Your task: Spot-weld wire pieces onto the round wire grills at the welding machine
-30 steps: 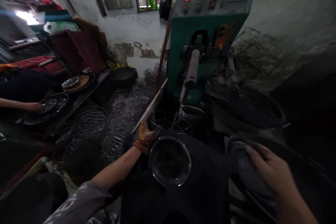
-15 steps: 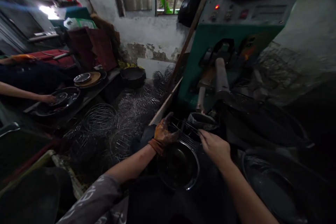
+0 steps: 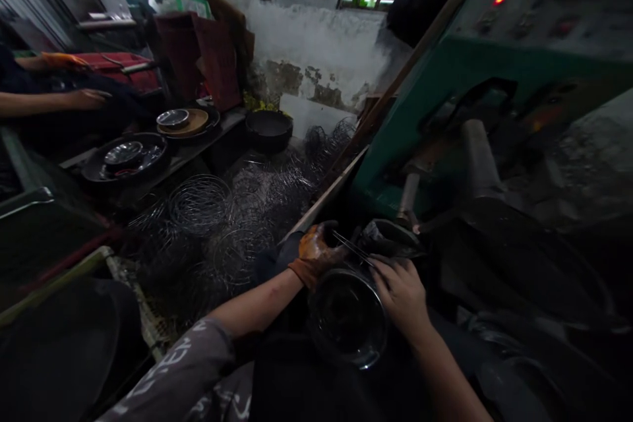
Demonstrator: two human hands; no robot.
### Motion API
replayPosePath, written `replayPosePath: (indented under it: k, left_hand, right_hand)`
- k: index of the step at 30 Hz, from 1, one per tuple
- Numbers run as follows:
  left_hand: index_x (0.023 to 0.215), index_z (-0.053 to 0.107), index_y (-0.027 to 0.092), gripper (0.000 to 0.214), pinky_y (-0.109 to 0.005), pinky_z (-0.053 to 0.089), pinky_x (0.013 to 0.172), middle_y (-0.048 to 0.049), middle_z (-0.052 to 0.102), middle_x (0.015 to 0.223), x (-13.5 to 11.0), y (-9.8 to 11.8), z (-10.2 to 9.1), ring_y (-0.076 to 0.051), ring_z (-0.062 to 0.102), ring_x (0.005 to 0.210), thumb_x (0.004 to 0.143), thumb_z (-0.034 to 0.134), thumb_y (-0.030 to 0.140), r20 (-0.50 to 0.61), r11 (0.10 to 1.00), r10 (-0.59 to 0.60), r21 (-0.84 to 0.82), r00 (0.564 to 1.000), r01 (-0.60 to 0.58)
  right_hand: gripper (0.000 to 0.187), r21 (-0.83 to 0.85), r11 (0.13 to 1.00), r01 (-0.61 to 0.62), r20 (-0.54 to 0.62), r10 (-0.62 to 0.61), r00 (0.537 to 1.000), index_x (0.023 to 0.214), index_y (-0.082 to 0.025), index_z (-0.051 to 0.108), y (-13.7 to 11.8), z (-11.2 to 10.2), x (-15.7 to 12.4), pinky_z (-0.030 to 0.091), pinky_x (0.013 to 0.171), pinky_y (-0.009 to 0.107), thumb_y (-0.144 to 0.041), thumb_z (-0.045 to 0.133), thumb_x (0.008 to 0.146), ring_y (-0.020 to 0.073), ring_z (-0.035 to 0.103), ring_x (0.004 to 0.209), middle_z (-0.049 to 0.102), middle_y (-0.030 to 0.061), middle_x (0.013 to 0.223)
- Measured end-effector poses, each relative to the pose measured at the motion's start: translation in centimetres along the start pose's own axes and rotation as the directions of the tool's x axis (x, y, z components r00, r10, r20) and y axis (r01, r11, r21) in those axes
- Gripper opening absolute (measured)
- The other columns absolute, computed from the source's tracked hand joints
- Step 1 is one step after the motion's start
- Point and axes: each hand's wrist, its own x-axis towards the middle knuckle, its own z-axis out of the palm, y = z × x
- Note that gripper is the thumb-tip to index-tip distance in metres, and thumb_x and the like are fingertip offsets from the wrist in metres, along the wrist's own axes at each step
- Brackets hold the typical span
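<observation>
Dim workshop, head view looking down at a dark bench in front of a green machine (image 3: pixel 445 79).

Left hand (image 3: pixel 316 252), in a stained orange glove, sits at about 11 o'clock of a round metal bowl (image 3: pixel 349 316). Its grip is curled around thin wires (image 3: pixel 353 248) that run across the bowl's far rim; the fingers look closed, though how tightly I cannot tell in this light.

Right hand (image 3: pixel 403 293), bare, lies on the bowl's rim at about 2 o'clock. Fingers are bent and pressing down on rim and wire ends together, not wrapped right round anything.

The bowl rests low centre, just beside both wrists, mouth up, its near edge catching light.

Judgement on doing this step well: keep the wires flat and square to the rim, hold the bowl steady with the bare hand while the gloved one sets the wire, and keep bare fingertips clear of the cut ends.

At 10 o'clock a heap of wire baskets (image 3: pixel 200 201) covers the floor. Further left another person's arm (image 3: pixel 54 100) reaches over a second bench with dark pans (image 3: pixel 126 158).
</observation>
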Motion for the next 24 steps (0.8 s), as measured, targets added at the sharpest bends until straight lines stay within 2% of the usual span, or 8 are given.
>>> replayPosePath:
  k: [4, 7, 10, 13, 16, 19, 21, 24]
  left_hand:
    - [0.127, 0.067, 0.021, 0.061, -0.043, 0.051, 0.104, -0.0089, 0.071, 0.119, 0.1, 1.1, 0.5, -0.029, 0.065, 0.113, 0.074, 0.083, 0.047, 0.016, 0.997, -0.023, 0.068, 1.000, 0.022]
    - [0.126, 0.067, 0.021, 0.059, -0.043, 0.050, 0.105, -0.0092, 0.070, 0.120, 0.2, 1.6, 1.3, -0.028, 0.066, 0.112, 0.075, 0.081, 0.047, 0.007, 0.991, 0.029, 0.132, 1.000, -0.030]
    - [0.133, 0.064, 0.020, 0.064, -0.042, 0.050, 0.106, -0.0105, 0.067, 0.126, 0.3, 1.5, 1.7, -0.030, 0.065, 0.115, 0.076, 0.079, 0.045, 0.021, 0.977, 0.079, 0.195, 0.997, -0.082]
    - [0.147, 0.052, 0.019, 0.083, -0.041, 0.050, 0.106, -0.0118, 0.064, 0.134, 0.2, 1.3, 0.7, -0.031, 0.063, 0.118, 0.073, 0.080, 0.046, 0.182, 0.960, 0.117, 0.230, 0.976, -0.158]
    - [0.154, 0.044, 0.021, 0.095, -0.042, 0.047, 0.109, -0.0126, 0.060, 0.139, -0.1, 1.6, -1.0, -0.033, 0.060, 0.122, 0.070, 0.082, 0.047, 0.335, 0.893, 0.210, 0.317, 0.919, -0.320]
    - [0.155, 0.044, 0.024, 0.095, -0.044, 0.042, 0.113, -0.0138, 0.052, 0.147, 0.1, 1.7, -1.6, -0.035, 0.052, 0.131, 0.072, 0.079, 0.054, 0.325, 0.762, 0.376, 0.424, 0.868, -0.489]
    - [0.154, 0.045, 0.028, 0.089, -0.045, 0.037, 0.117, -0.0122, 0.044, 0.155, 1.0, 1.5, -1.4, -0.035, 0.043, 0.140, 0.075, 0.076, 0.053, 0.365, 0.680, 0.470, 0.432, 0.804, -0.593]
    - [0.149, 0.052, 0.033, 0.063, -0.047, 0.034, 0.119, -0.0061, 0.040, 0.159, 1.9, 0.9, -0.8, -0.033, 0.036, 0.147, 0.088, 0.062, 0.036, 0.462, 0.565, 0.569, 0.382, 0.681, -0.731]
  right_hand:
    - [0.021, -0.111, 0.991, -0.080, -0.011, 0.079, 0.997, 0.106, -0.024, 0.073, -0.3, 0.6, 0.5, 0.050, 0.089, 0.050, -0.028, 0.053, 0.099, 0.0317, 0.063, 0.102, 0.074, 0.0093, 0.111]
    - [0.020, -0.179, 0.976, -0.121, 0.040, 0.130, 0.991, 0.097, -0.024, 0.073, -0.2, 1.2, 1.1, 0.050, 0.088, 0.050, -0.031, 0.054, 0.097, 0.0339, 0.063, 0.104, 0.074, 0.0099, 0.111]
    - [0.025, -0.046, 0.989, -0.142, 0.122, 0.146, 0.982, 0.097, -0.023, 0.072, 0.4, 1.8, 1.0, 0.056, 0.082, 0.043, -0.028, 0.048, 0.099, 0.0279, 0.068, 0.091, 0.075, 0.0094, 0.099]
    - [0.027, 0.103, 0.978, -0.180, 0.124, 0.166, 0.978, 0.099, -0.023, 0.071, 1.3, 1.5, 0.4, 0.059, 0.083, 0.037, -0.028, 0.045, 0.100, 0.0240, 0.072, 0.089, 0.075, 0.0079, 0.096]
    - [0.026, 0.145, 0.960, -0.238, 0.122, 0.221, 0.968, 0.098, -0.024, 0.072, 2.0, 0.4, -0.3, 0.059, 0.086, 0.038, -0.031, 0.047, 0.099, 0.0244, 0.073, 0.093, 0.076, 0.0070, 0.098]
    - [0.025, 0.195, 0.939, -0.283, 0.168, 0.252, 0.953, 0.097, -0.024, 0.074, 2.5, -0.4, -0.2, 0.060, 0.086, 0.038, -0.031, 0.049, 0.098, 0.0245, 0.073, 0.092, 0.076, 0.0071, 0.099]
    - [0.025, 0.233, 0.926, -0.296, 0.195, 0.253, 0.948, 0.097, -0.024, 0.075, 2.7, -0.5, 0.2, 0.060, 0.087, 0.037, -0.029, 0.051, 0.097, 0.0239, 0.073, 0.092, 0.076, 0.0071, 0.099]
    - [0.024, 0.261, 0.915, -0.309, 0.230, 0.252, 0.940, 0.097, -0.023, 0.076, 1.9, -0.7, 0.7, 0.059, 0.087, 0.035, -0.024, 0.052, 0.097, 0.0223, 0.073, 0.093, 0.077, 0.0063, 0.099]
